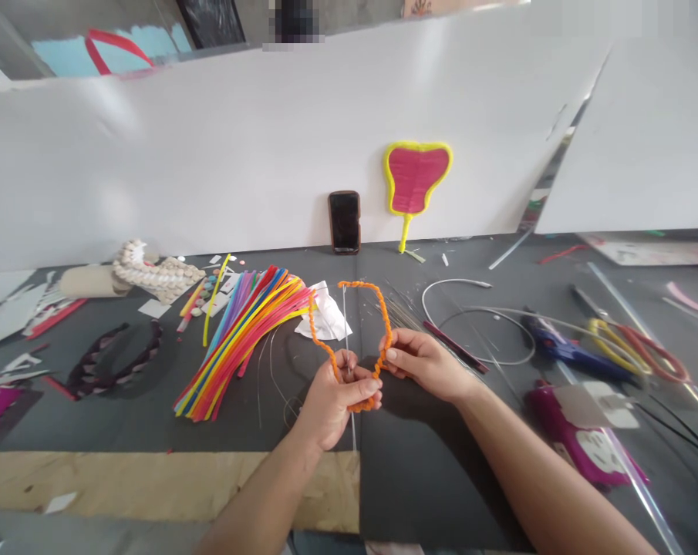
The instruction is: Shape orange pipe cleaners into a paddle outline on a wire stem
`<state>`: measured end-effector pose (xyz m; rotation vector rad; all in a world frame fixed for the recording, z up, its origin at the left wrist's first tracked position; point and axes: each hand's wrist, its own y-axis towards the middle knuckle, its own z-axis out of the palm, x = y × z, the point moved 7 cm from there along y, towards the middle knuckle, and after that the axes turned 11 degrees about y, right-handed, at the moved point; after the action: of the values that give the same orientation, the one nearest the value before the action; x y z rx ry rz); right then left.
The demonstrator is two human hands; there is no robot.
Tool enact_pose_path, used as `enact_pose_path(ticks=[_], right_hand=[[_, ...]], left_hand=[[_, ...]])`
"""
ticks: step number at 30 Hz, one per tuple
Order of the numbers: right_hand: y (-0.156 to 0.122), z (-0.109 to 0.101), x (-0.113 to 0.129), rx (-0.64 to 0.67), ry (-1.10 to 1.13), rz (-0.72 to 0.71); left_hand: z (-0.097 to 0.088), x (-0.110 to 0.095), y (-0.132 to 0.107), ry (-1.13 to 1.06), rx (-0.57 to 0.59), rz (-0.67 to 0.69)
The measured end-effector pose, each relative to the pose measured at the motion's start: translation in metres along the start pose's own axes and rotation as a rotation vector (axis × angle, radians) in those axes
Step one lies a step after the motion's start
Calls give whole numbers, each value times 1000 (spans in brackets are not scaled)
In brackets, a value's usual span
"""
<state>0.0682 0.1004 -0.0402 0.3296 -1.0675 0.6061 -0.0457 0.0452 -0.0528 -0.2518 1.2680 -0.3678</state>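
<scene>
Fingers (360,391) of the left hand (332,397) grip the orange strip (385,312) and rod (347,324), likely steadying both while the right hand (423,364) pinches the strip.

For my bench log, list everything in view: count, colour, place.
Twisted frame: one, orange, centre
Fuzzy strips: many, mixed colours, left
Crumpled paper: one, white, behind frame
Phone: one, dark, by white panel
Paddle: one, pink and yellow, right of phone
Braided band: one, dark, left
Pale braid: one, cream, back left
Glue gun: one, blue, right
Scissors: one, yellow-orange, right
Power strip: one, magenta, lower right
Small scraps: uncounted, mixed colours, scattered
Left hand, right hand: two, bare, holding frame
</scene>
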Motion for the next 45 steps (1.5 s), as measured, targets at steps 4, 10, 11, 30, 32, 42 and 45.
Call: enact_pose_path(ticks=[4,10,11,30,32,42,45], right_hand=[[1,0,-1,-42,-36,-54],[0,6,1,-129,-145,-127],[-1,7,1,-142,-155,-139],[-10,3,32,-67,-1004,-541],[-10,4,31,-52,-1017,-551],[-8,5,27,52,-1107,-485],[-8,1,28,20,-995,-471]], left_hand=[[0,2,-1,-7,11,-10],[6,4,-2,-8,28,-22],[6,4,-1,-10,28,-24],[0,4,0,-18,-40,-18],[1,4,1,-17,-51,-19],[4,4,-1,-62,-55,-13],[4,4,0,-54,-59,-17]])
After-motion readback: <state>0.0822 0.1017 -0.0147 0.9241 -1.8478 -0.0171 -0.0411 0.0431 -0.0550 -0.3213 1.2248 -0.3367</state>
